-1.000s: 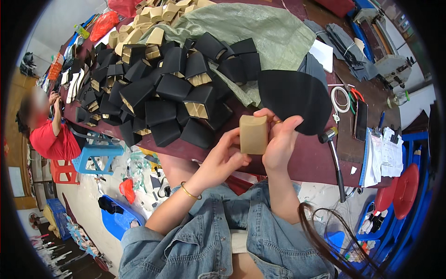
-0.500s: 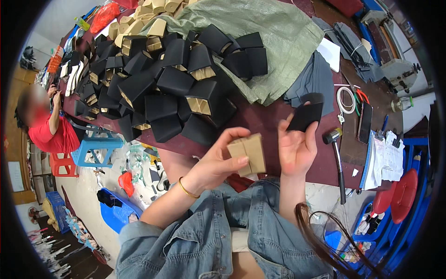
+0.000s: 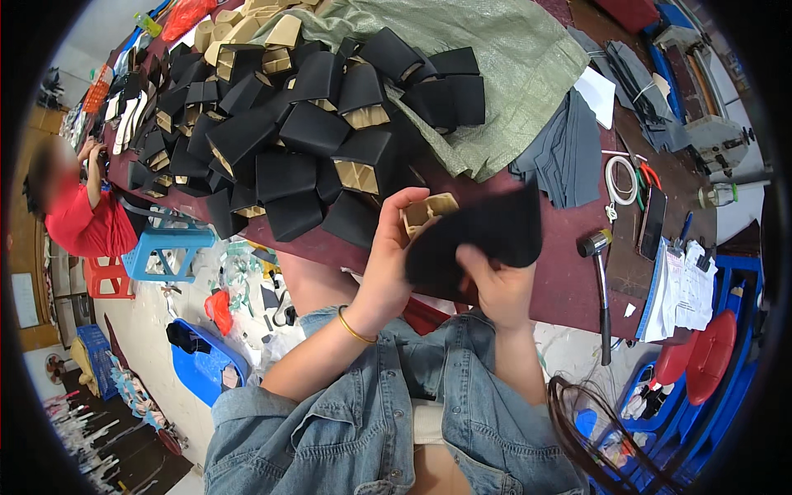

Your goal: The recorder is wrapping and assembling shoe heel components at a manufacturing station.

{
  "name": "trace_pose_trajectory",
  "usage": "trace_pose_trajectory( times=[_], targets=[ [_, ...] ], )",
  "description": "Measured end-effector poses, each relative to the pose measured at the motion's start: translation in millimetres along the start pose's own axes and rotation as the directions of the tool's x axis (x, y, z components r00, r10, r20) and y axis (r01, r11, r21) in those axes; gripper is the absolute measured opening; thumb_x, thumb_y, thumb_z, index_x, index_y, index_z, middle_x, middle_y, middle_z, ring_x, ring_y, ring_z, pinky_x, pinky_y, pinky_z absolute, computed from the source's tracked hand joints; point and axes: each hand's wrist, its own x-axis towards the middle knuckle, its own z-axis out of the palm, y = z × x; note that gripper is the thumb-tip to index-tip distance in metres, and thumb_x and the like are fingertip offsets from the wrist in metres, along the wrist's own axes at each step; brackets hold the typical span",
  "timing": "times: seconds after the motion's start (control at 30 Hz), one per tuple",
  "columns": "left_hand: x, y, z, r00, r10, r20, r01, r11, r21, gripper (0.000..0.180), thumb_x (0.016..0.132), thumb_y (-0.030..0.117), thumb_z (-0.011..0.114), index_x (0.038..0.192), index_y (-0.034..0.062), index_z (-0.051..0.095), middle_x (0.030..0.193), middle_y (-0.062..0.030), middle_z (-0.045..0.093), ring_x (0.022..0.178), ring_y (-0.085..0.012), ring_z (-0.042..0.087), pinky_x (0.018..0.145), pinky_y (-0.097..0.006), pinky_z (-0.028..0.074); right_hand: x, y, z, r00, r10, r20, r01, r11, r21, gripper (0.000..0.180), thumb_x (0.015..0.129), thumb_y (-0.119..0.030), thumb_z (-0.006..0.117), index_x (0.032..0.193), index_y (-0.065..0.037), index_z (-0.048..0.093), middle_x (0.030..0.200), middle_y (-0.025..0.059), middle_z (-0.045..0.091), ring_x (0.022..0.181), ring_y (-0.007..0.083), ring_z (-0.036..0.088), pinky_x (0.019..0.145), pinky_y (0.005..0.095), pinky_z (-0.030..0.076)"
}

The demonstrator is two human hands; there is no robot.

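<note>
Black sheet piece is located in front of the person, above the near edge of the maroon table, and overlaps the lower part of a beige block. Left hand: fingers curled along the left side of the block, gripping it; the thumb is hidden behind the sheet. Right hand: thumb pressed flat on the near face of the sheet, pinching it against the fingers behind. The sheet is blurred — whether it touches the block cannot be confirmed. Black-covered blocks are heaped to the left, beside a green woven cloth. To the right: stacked grey sheets, a hammer — handle toward the person — and a phone.
</note>
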Motion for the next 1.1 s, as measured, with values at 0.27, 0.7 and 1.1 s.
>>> trace_pose_trajectory(
  times=[0.27, 0.7, 1.1],
  targets=[
    [2, 7, 14, 0.970, -0.210, -0.123, 0.172, 0.948, -0.267, 0.063, 0.090, 0.068, 0.028, 0.116, 0.0121, 0.041, 0.113, -0.0071, 0.054, 0.108, -0.0210, 0.052, 0.093, -0.038, 0.043, 4, -5, 23, 0.918, 0.034, -0.395, -0.009, 0.998, 0.063, 0.030, 0.085, -0.008, 0.067, 0.109, 0.004, 0.053, 0.088, 0.0111, 0.064, 0.053, 0.0136, 0.060, 0.042, 0.0234, 0.052],
    [2, 11, 13, 0.978, -0.189, -0.084, 0.153, 0.935, -0.321, 0.064, 0.089, 0.070, 0.027, 0.117, 0.0137, 0.039, 0.113, -0.0058, 0.053, 0.107, -0.0211, 0.052, 0.088, -0.039, 0.043, 7, 6, 33, 0.909, -0.248, -0.334, 0.180, 0.958, -0.222, 0.026, 0.085, 0.000, 0.064, 0.109, 0.006, 0.054, 0.089, 0.0126, 0.066, 0.059, 0.0115, 0.062, 0.041, 0.0199, 0.050],
    [-6, 7, 14, 1.000, 0.021, -0.007, -0.019, 0.985, 0.174, 0.081, 0.074, 0.014, 0.079, 0.130, 0.0093, 0.020, 0.122, -0.0100, 0.040, 0.112, -0.0166, 0.044, 0.091, -0.030, 0.043, 6, -6, -15, 0.897, 0.013, -0.442, 0.084, 0.977, 0.198, 0.041, 0.083, -0.005, 0.065, 0.121, 0.000, 0.051, 0.113, 0.0103, 0.060, 0.102, 0.0217, 0.059, 0.093, 0.0359, 0.046]
  ],
)
